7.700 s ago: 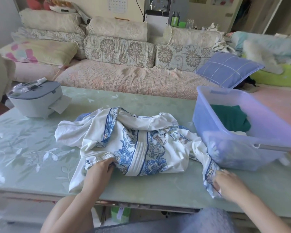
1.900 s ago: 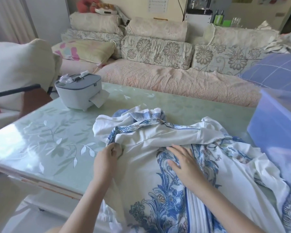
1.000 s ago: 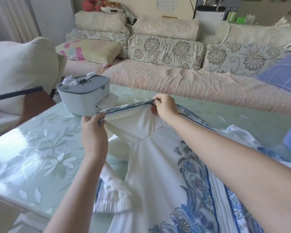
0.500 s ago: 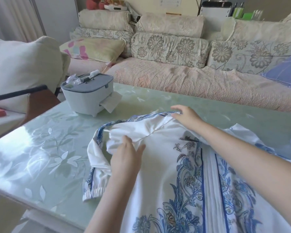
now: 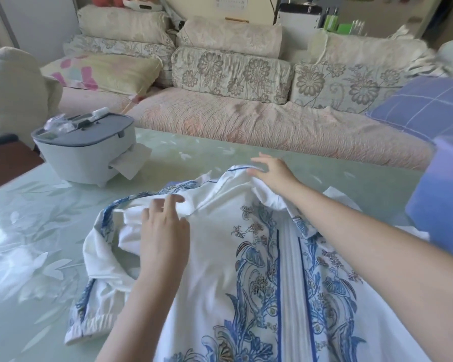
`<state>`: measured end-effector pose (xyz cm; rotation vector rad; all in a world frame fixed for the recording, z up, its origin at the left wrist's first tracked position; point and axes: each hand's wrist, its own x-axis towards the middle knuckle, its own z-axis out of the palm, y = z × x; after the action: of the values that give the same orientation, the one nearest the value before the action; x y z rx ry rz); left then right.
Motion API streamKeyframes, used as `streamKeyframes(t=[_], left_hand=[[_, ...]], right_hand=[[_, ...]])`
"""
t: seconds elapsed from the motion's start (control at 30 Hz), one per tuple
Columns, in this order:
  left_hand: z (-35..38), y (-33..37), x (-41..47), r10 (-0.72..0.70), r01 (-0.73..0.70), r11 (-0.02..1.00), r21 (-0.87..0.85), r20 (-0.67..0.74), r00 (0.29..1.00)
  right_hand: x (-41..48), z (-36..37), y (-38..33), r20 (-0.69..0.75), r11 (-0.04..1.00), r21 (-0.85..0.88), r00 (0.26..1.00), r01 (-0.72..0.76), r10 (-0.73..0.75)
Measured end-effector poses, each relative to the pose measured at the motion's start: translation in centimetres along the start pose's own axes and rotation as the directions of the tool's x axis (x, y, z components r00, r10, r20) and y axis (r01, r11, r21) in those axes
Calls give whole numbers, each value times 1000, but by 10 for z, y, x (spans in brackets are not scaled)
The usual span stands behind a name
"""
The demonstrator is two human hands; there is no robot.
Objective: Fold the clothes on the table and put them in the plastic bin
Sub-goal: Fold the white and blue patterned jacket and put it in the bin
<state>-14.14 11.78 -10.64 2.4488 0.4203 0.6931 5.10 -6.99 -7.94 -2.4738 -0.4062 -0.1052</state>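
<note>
Edging upward from before, the left grip (image 5: pixel 165 231) is pressing the spread garment (image 5: pixel 246 270) flat-fingered onto the surface (image 5: pixel 37 244); the right grip (image 5: pixel 272 171), loose-fingered, is touching its collar (image 5: pixel 236 171) at 12 o'clock. Folding is barely starting, plastic bin (image 5: pixel 445 199) at 3 o'clock.

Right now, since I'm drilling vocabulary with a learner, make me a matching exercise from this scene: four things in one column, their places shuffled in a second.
Things
1. white garment with blue floral print
2. pale box with grey lid
3. translucent purple plastic bin
4. blue checked cushion

Places
A. on the sofa, far right
B. spread on the green table, under the left hand and right hand
C. on the table, far left
D. on the table, far right

Pairs: 1-B, 2-C, 3-D, 4-A
</note>
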Motion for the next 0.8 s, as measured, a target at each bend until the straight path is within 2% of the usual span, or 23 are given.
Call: streamKeyframes(t=[0.03,0.13,0.2,0.27,0.37,0.47,0.53,0.63,0.67,0.73,0.8], left_hand=[[2,8,0,66,-66,997,-31,12,998],[16,29,1,207,-199,974,-107,71,976],[30,41,6,266,-250,959,-130,125,956],[49,55,16,330,-309,942,-134,179,927],[80,83,32,485,-475,873,-108,284,827],[111,113,42,534,-597,802,-9,459,710],[131,124,50,478,-607,792,61,557,679],[148,123,67,389,-593,783,187,596,702],[150,121,70,387,-590,779,212,577,719],[152,119,74,420,-567,795,216,478,772],[153,119,78,393,-469,869,159,354,849]], right_hand=[[-8,-9,3,30,999,23,999,31,-32],[-48,-45,30,-16,998,20,998,63,-63],[-83,-72,61,-12,1000,21,1000,1,-1],[-119,-101,95,-5,992,-22,992,-122,122],[-148,-130,138,24,928,-251,957,-274,289],[-136,-135,155,84,923,-251,943,-293,322],[-114,-130,159,140,931,-195,931,-307,337],[-80,-114,155,294,926,-244,888,-289,355],[-72,-108,156,302,924,-276,889,-264,344],[-55,-100,157,195,931,-237,925,-277,325],[-30,-99,151,-24,939,38,939,-342,343]])
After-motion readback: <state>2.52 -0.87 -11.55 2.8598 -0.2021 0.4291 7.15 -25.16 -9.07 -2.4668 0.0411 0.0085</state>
